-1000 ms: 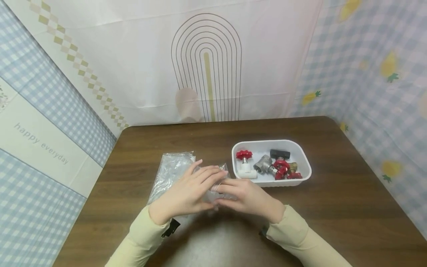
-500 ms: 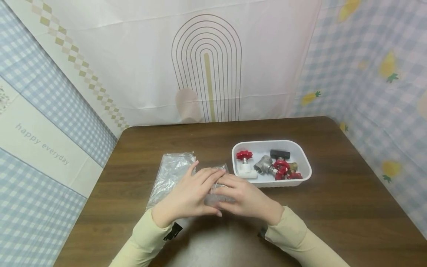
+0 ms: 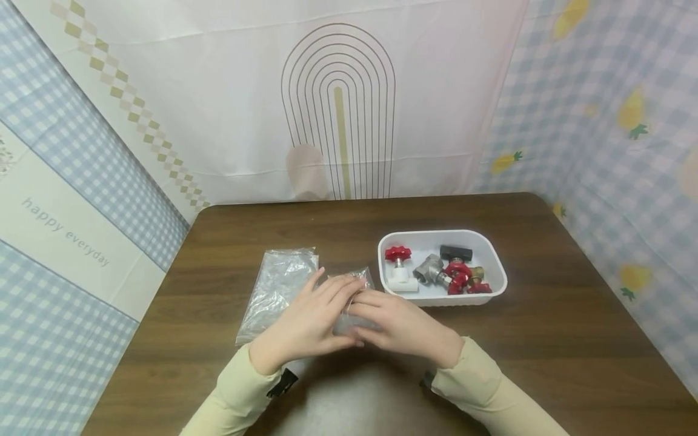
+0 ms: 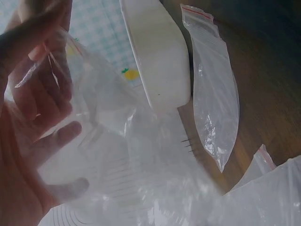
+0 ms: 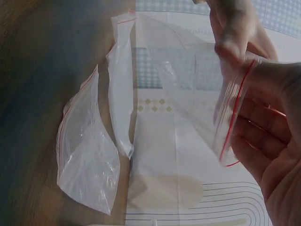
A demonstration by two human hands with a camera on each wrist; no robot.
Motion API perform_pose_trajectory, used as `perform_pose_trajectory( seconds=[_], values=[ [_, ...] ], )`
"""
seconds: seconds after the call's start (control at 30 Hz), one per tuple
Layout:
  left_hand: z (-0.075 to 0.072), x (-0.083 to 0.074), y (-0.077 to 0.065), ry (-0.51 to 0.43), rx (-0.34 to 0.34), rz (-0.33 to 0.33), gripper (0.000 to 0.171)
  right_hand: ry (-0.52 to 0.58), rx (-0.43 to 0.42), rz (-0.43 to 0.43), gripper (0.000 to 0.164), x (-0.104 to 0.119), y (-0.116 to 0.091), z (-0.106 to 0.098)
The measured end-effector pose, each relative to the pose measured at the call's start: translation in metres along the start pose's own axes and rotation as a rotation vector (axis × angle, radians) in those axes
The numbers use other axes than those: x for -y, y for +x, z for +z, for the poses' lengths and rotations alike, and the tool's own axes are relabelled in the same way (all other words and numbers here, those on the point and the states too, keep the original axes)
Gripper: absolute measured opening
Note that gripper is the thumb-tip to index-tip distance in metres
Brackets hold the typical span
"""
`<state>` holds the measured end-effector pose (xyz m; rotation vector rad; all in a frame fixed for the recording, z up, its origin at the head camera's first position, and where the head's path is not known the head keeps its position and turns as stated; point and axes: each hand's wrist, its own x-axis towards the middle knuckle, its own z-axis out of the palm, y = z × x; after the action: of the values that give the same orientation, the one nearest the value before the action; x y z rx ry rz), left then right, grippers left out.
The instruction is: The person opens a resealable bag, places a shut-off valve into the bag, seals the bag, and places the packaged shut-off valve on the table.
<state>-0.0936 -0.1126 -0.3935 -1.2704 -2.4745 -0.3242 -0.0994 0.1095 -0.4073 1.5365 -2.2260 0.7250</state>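
Bag (filmy plastic), held, rounded white tray

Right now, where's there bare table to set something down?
Bare table lies right of the white tray, and behind tray and flat bag to the back edge. Between tray and flat bag it's crowded: left hand and right hand handle another clear bag.
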Motion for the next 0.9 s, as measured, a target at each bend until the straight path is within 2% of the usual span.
perform_pose_trajectory(
  seconds=[0.1,0.2,0.53,0.67,0.9],
  values=[
    [0.001,0.000,0.001,0.002,-0.017,0.005,0.086,-0.012,-0.016,0.002,0.027,0.001,0.000,0.001],
    [0.001,0.001,0.001,-0.005,-0.029,0.006,0.081,-0.021,-0.036,-0.005,0.026,0.002,0.000,0.001],
    [0.003,0.007,-0.001,-0.044,-0.075,0.005,0.081,0.017,-0.119,0.029,0.040,-0.007,-0.008,-0.008],
    [0.004,0.009,-0.002,-0.045,-0.074,-0.007,0.081,0.003,-0.161,0.111,0.042,-0.017,-0.022,-0.021],
    [0.004,0.012,-0.007,-0.035,-0.074,-0.024,0.078,-0.136,-0.233,0.359,0.030,-0.048,-0.064,-0.062]
  ],
)
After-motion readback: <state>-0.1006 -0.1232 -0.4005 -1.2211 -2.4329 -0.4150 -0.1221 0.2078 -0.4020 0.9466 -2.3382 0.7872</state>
